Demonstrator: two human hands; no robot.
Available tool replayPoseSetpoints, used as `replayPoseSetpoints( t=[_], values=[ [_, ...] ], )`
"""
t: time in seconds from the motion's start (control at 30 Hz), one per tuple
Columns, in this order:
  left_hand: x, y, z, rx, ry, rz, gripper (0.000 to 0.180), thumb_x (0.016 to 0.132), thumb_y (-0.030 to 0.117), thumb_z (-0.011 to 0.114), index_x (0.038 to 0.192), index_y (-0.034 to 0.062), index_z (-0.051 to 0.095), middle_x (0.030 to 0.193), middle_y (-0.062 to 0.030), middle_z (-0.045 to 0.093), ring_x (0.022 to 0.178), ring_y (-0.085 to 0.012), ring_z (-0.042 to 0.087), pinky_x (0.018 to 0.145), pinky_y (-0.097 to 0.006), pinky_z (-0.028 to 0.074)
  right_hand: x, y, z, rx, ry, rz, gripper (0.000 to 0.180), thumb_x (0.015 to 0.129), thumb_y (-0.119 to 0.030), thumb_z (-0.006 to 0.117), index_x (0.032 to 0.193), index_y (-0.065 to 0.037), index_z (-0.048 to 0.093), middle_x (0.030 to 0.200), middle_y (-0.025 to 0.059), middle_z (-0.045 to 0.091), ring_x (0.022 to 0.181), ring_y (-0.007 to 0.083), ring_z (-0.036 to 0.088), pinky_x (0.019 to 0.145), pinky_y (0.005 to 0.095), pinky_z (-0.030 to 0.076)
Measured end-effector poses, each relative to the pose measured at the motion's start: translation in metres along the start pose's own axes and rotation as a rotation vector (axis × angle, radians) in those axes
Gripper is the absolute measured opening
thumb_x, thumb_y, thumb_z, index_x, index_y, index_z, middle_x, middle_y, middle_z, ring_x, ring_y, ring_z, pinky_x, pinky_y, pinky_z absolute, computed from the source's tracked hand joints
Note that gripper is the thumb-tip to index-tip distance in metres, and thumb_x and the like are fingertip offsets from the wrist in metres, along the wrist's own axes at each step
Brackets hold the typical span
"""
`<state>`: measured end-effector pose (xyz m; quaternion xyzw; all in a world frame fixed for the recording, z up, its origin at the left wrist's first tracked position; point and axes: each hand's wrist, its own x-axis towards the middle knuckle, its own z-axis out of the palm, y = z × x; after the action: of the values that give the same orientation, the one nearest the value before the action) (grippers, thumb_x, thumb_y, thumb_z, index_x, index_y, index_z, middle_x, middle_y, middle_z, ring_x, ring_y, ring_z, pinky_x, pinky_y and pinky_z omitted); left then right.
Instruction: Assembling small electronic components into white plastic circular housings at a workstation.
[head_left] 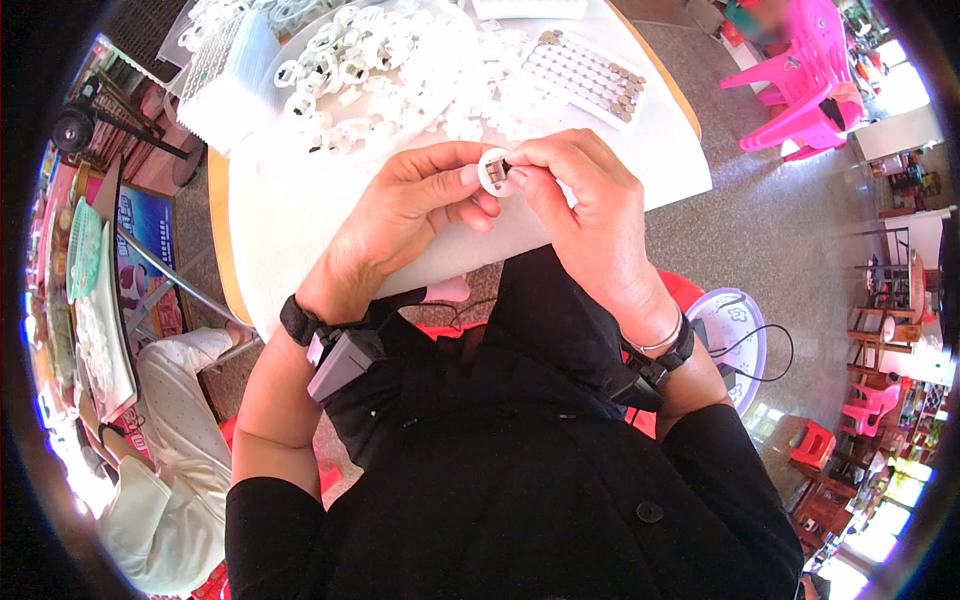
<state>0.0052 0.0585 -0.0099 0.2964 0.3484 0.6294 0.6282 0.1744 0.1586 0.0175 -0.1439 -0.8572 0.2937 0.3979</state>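
Observation:
Above the near edge of the white-covered table, my left hand [415, 195] pinches a small round white plastic part [488, 180] between thumb and fingers. Metal pieces show inside its ring. From the other side, my right hand [590, 205] has thumb and forefinger pressed together at the ring's right edge. A small dark bit shows at those fingertips, too small to name. Beyond my hands lies a heap of similar white plastic parts [380, 60]. To its right sits a white tray [572, 88] with rows of small round pieces, some of them brownish.
A stack of white slotted trays [230, 85] stands on the table's [300, 220] far left. Pink plastic chairs [800, 70] are at the far right. By my right forearm is a pale basin [750, 345] with a dark cable. A person in white [180, 480] sits at left.

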Motion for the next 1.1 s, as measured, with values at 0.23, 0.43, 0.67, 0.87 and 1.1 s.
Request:
replayPoseSetpoints(
  t=[0.23, 0.43, 0.67, 0.87, 1.1],
  values=[
    [-0.001, 0.001, 0.004, 0.08, 0.054, -0.028, 0.029, 0.092, 0.012, 0.057, 0.114, -0.0067, 0.058, 0.093, -0.0103, 0.065, 0.076, -0.0146, 0.062, 0.073, -0.029, 0.052, 0.001, -0.003, -0.004, -0.029, -0.07, -0.023, 0.02, 0.076, 0.003, 0.06, 0.094, -0.005, 0.063, 0.081, 0.0096, 0.06, 0.077, 0.0279, 0.06, 0.066, 0.0363, 0.05],
    [0.001, -0.002, -0.001, 0.029, 0.081, -0.02, 0.026, 0.092, 0.013, 0.056, 0.111, -0.005, 0.059, 0.089, -0.0094, 0.065, 0.07, -0.0137, 0.061, 0.063, -0.025, 0.052, -0.001, -0.003, -0.004, -0.041, -0.079, -0.021, 0.022, 0.074, 0.0, 0.063, 0.096, -0.006, 0.061, 0.083, 0.0093, 0.06, 0.079, 0.0284, 0.061, 0.066, 0.0361, 0.05],
    [0.001, 0.0, 0.0, 0.076, 0.083, -0.008, 0.025, 0.092, 0.015, 0.058, 0.108, -0.0039, 0.062, 0.082, -0.0067, 0.064, 0.071, -0.0112, 0.058, 0.061, -0.022, 0.045, 0.002, -0.002, -0.005, -0.035, -0.166, 0.004, 0.024, 0.074, 0.001, 0.069, 0.096, -0.002, 0.06, 0.089, 0.0087, 0.061, 0.08, 0.0228, 0.063, 0.068, 0.0307, 0.051],
    [0.003, -0.003, 0.0, 0.08, 0.089, 0.0, 0.025, 0.093, 0.014, 0.057, 0.109, -0.0035, 0.063, 0.077, -0.0043, 0.061, 0.065, -0.009, 0.051, 0.057, -0.021, 0.04, 0.003, 0.008, 0.003, -0.096, -0.14, -0.078, 0.023, 0.071, -0.001, 0.07, 0.092, -0.003, 0.059, 0.085, 0.0085, 0.06, 0.078, 0.0242, 0.062, 0.067, 0.0323, 0.051],
    [0.002, -0.004, -0.002, 0.133, 0.081, -0.001, 0.028, 0.093, 0.014, 0.056, 0.113, -0.0046, 0.059, 0.088, -0.0052, 0.064, 0.066, -0.0074, 0.053, 0.054, -0.019, 0.04, 0.004, 0.014, 0.01, -0.115, -0.09, -0.187, 0.023, 0.068, -0.007, 0.07, 0.085, -0.007, 0.055, 0.082, 0.0072, 0.056, 0.076, 0.0277, 0.057, 0.067, 0.0368, 0.048]
  ],
)
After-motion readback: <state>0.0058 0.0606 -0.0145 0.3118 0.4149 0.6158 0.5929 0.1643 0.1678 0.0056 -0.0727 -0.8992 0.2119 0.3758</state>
